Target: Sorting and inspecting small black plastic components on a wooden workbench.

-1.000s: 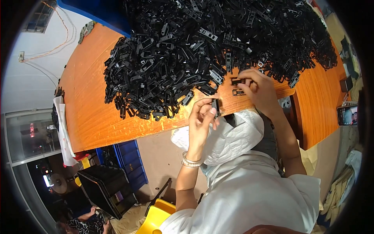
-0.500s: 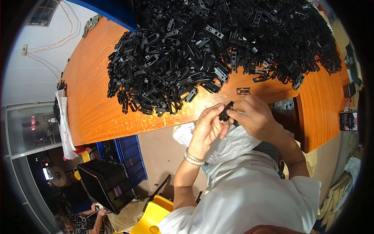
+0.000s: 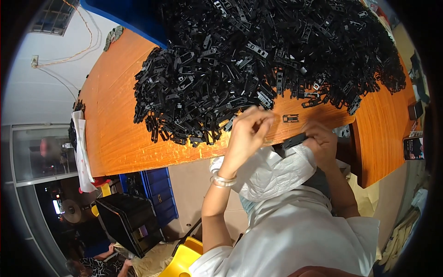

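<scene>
A large heap of small black plastic parts (image 3: 198, 87) covers the far side of the table. My left hand (image 3: 250, 130), a pale bracelet on its wrist, is at the heap's near edge; its fingers are curled and smeared by motion, so whether they hold a part cannot be told. My right hand (image 3: 321, 142) is closed at the table's near edge, with a dark, elongated black plastic part (image 3: 294, 141) at its fingertips. Below that part, a white plastic bag (image 3: 277, 173) lies over my lap. One loose frame-shaped part (image 3: 290, 118) rests on the wood between my hands.
The orange wooden table (image 3: 115, 134) has a curved near edge. A blue bin (image 3: 124, 16) juts in at the far left. A phone (image 3: 413, 147) stands at the right. Lower left are a black crate (image 3: 124, 217), blue crates (image 3: 159, 194), a yellow stool (image 3: 184, 258) and another person (image 3: 99, 265).
My hands, together on a black part before, have separated. The left has moved up to the heap's edge; the right has shifted right and down with the part, above the bag.
</scene>
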